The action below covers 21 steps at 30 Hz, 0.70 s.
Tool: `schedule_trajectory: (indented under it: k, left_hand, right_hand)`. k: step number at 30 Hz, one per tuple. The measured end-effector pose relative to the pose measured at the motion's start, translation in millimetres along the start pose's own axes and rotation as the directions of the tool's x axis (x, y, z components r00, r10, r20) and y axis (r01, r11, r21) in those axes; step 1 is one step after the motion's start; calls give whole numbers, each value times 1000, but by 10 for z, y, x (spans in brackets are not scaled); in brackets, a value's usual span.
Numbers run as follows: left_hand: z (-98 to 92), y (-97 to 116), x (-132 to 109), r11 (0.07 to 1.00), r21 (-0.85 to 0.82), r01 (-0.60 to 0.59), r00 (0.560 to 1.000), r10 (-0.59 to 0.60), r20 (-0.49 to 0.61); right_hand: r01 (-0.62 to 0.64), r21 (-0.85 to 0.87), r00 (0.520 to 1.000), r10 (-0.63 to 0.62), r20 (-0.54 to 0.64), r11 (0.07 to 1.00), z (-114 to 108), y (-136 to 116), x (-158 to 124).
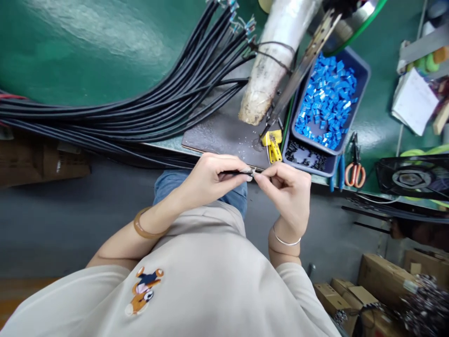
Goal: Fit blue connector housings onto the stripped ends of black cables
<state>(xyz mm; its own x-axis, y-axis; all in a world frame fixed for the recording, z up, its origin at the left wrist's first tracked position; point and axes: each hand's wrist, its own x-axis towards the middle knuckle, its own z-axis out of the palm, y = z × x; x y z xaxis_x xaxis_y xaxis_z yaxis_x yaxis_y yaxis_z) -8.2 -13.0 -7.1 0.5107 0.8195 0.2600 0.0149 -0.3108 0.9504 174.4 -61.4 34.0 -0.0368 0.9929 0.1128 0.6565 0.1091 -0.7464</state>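
My left hand (210,180) is closed around the end of a black cable (233,172), held level in front of my lap. My right hand (289,192) pinches at the cable's tip, fingers pressed together on a small part I cannot make out. Both hands meet just below the edge of the green bench (87,47). A thick bundle of black cables (157,107) lies across the bench from the left, its stripped ends fanned out at the top middle.
A blue tray of small blue parts (326,103) sits at right beside a tray of black bits (305,157). A yellow-handled tool (273,142), a wrapped cylinder (277,61), orange-handled scissors (355,171) and cardboard boxes (382,278) are nearby.
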Motion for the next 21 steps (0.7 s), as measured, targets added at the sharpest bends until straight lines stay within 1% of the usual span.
schedule_trajectory:
  k: [1, 2, 3, 4, 5, 6, 7, 8, 9, 10, 11, 12, 13, 14, 15, 16, 18, 20, 21]
  left_hand:
    - [-33, 36, 8, 1000, -28, 6, 1000, -5, 30]
    - [-77, 75, 15, 998, -68, 17, 995, -11, 95]
    - [-128, 111, 18, 991, -125, 40, 978, -13, 209]
    - [-184, 141, 16, 978, -192, 86, 926, -8, 377]
    - [-238, 159, 6, 953, -260, 156, 833, 15, 553]
    - [-284, 162, -13, 914, -322, 248, 741, 35, 671]
    - [-318, 150, -39, 857, -372, 356, 695, 23, 718]
    - [-338, 124, -72, 779, -430, 456, 721, -40, 692]
    - [-342, 88, -109, 687, -498, 529, 771, -144, 620]
    - [-334, 47, -147, 608, -560, 563, 810, -273, 518]
    - [-318, 5, -183, 543, -623, 563, 826, -389, 408]
    - [-297, -32, -214, 495, -674, 548, 820, -478, 316]
    - [-275, -60, -238, 460, -718, 522, 808, -537, 243]
    - [-255, -77, -253, 435, -751, 497, 797, -572, 196]
    - [-238, -83, -260, 419, -774, 476, 791, -588, 169]
    - [-224, -80, -258, 410, -789, 457, 794, -588, 154]
    - [-198, -60, -232, 409, -805, 430, 816, -558, 152]
    - [-176, -48, -186, 415, -819, 397, 852, -497, 162]
    - [-166, -50, -161, 414, -826, 384, 867, -469, 168]
  right_hand:
    - [36, -19, 999, -37, -23, 999, -48, -32, -44]
    - [64, -21, 996, -65, -59, 998, -113, -66, -97]
    - [77, -4, 990, -77, -117, 997, -193, -96, -153]
    - [85, 21, 978, -79, -194, 996, -286, -119, -205]
    - [67, 27, 961, -57, -269, 997, -390, -129, -246]
    - [30, 5, 943, -27, -332, 1000, -499, -122, -268]
    - [-12, -57, 962, -4, -274, 998, -607, -94, -264]
    - [-72, -154, 982, 43, -184, 986, -709, -45, -233]
    - [-151, -276, 984, 119, -129, 949, -799, 25, -175]
    - [-192, -411, 979, 144, -145, 891, -872, 111, -92]
    - [-226, -537, 971, 140, -196, 813, -927, 209, 10]
    - [-262, -634, 958, 120, -259, 727, -964, 314, 124]
    - [-306, -692, 942, 102, -320, 654, -984, 418, 244]
    - [-324, -722, 939, 113, -326, 611, -990, 518, 362]
    - [-330, -739, 937, 113, -330, 588, -987, 607, 471]
    - [-324, -742, 938, 101, -330, 587, -975, 684, 568]
    - [-278, -721, 955, 102, -279, 635, -941, 800, 714]
    - [-234, -684, 968, 97, -233, 691, -910, 877, 805]
    - [-227, -677, 968, 87, -235, 700, -900, 908, 837]
